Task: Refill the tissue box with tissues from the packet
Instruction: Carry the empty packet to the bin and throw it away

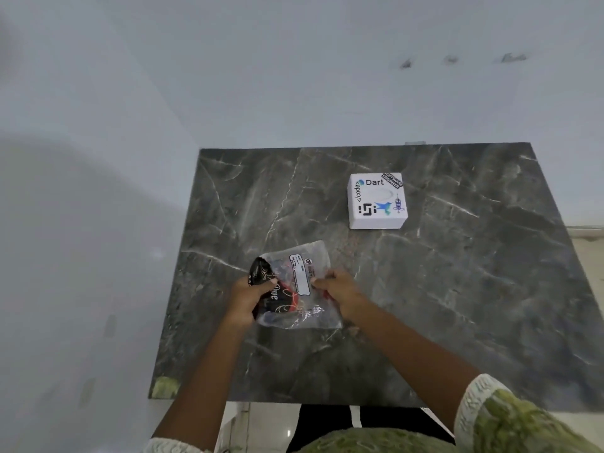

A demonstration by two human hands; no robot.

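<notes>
Both hands grip the tissue packet (294, 286) over the dark marble table (457, 289), toward its near-left part. The left hand (250, 297) is closed on the packet's black printed left end; the right hand (338, 291) pinches the clear plastic at its right side. The white tissue box (377, 201) — covered in stickers — sits well apart, toward the far edge.

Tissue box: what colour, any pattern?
White tissue box with stickers on top, including "Dart" and a blue bird; seen in the head view.
</notes>
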